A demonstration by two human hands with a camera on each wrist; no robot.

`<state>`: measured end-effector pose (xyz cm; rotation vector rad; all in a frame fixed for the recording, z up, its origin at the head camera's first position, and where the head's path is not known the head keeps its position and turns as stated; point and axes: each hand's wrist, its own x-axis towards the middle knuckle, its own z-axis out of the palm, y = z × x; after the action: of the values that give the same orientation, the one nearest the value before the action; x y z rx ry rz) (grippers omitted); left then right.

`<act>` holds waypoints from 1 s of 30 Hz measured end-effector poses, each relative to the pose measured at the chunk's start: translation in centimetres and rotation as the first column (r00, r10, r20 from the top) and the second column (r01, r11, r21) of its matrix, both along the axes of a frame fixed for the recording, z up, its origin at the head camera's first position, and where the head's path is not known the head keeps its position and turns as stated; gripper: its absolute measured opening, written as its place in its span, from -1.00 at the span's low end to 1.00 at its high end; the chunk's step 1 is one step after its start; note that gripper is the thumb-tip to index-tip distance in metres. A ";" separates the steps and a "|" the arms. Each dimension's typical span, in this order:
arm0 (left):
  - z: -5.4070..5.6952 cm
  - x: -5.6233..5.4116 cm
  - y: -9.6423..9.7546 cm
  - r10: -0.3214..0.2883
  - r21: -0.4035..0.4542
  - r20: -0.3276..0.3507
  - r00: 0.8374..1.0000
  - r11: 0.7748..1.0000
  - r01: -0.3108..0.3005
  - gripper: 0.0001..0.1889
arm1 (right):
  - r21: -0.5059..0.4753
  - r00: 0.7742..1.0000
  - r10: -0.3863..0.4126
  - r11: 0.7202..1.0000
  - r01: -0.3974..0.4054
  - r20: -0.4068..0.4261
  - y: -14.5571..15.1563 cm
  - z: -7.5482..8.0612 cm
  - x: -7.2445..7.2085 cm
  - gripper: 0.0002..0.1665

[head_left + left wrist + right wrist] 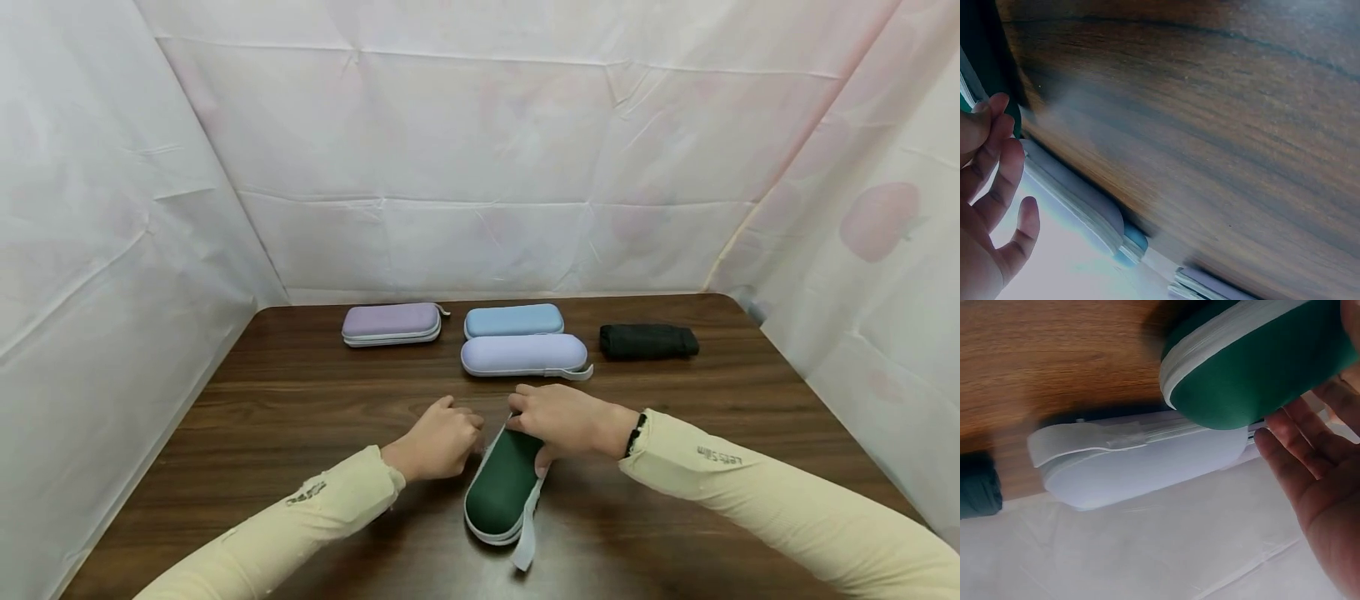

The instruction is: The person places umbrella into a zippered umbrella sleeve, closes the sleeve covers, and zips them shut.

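Note:
A dark green zippered case [504, 492] with a light grey zipper band and a wrist strap [527, 533] lies slanted on the table. My right hand [566, 421] grips it from above across its far part, thumb on the right side and fingers on the left. In the right wrist view the green case [1266, 369] shows its rounded end beside the fingers. My left hand [441, 439] is at the case's left edge. In the left wrist view its thumb and forefinger pinch at the zipper band [969, 84]; the zipper pull itself is hidden.
Beyond the hands lie a lavender case [523, 355] with a grey strap, a light blue case [513, 320] behind it, and a purple case [392, 322] to the left. A rolled black pouch [648, 342] lies at the right. A pale curtain [480, 167] borders the table.

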<state>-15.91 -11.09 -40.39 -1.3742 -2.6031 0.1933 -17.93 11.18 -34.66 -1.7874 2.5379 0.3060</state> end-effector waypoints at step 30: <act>-1.2 0.0 -4.7 0.077 0.174 -0.053 0.996 0.983 -0.067 -0.86 | -0.264 0.969 -0.246 0.936 0.232 -0.020 5.8 -4.5 1.2 -0.24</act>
<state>-15.93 -15.81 -41.57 -1.1992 -2.5549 0.0188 -16.73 17.02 -39.11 -1.5287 2.9118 0.0126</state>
